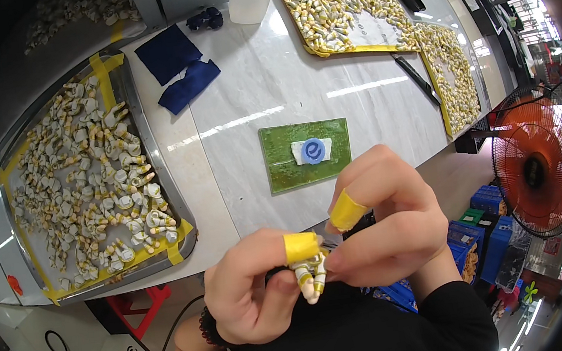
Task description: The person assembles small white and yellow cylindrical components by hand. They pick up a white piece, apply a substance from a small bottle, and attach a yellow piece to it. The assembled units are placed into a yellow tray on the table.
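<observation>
Near my chest, my left hand pinches a small white figurine part with yellow bands and pale tips, held between a yellow-taped finger and the thumb. My right hand is curled close against it, one finger also wrapped in yellow tape. Its fingertips meet the figurine part's upper right side. Something dark shows between those right fingers, too hidden to name. Beyond the hands, a green rectangular pad lies on the table, bearing a white piece and a round blue disc.
Left stands a yellow-taped metal tray of white figurine parts. Two trays of small yellow-white pieces lie far right, beside a black-handled tool. Blue cloths, a white bottle and an orange fan surround the table.
</observation>
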Motion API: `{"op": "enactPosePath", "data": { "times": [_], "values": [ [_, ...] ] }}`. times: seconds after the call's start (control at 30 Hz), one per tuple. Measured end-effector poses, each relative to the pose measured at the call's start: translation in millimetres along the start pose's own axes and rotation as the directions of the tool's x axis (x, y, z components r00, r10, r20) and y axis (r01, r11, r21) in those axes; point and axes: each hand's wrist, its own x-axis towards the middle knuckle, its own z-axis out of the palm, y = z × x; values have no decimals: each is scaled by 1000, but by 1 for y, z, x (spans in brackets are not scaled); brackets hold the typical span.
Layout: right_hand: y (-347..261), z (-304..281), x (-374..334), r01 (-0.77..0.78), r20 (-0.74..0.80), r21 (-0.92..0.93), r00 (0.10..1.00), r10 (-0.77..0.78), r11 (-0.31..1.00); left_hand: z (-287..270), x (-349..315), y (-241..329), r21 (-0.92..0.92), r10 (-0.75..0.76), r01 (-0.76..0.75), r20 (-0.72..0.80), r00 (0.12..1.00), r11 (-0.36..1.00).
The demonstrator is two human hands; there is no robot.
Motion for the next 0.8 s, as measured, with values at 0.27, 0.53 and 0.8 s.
{"op": "enactPosePath", "data": {
  "times": [0.27,0.53,0.8],
  "values": [
    [-2,4,-3,19,-30,118,999,-16,993,-5,5,3,123,56,-70,111,992,990],
    [0,2,-4,85,-4,187,996,-85,979,-20,15,10,255,112,-195,308,945,947],
    [-4,-3,0,78,62,270,993,-98,960,-15,17,22,265,122,-214,323,938,940]
  ]
}}
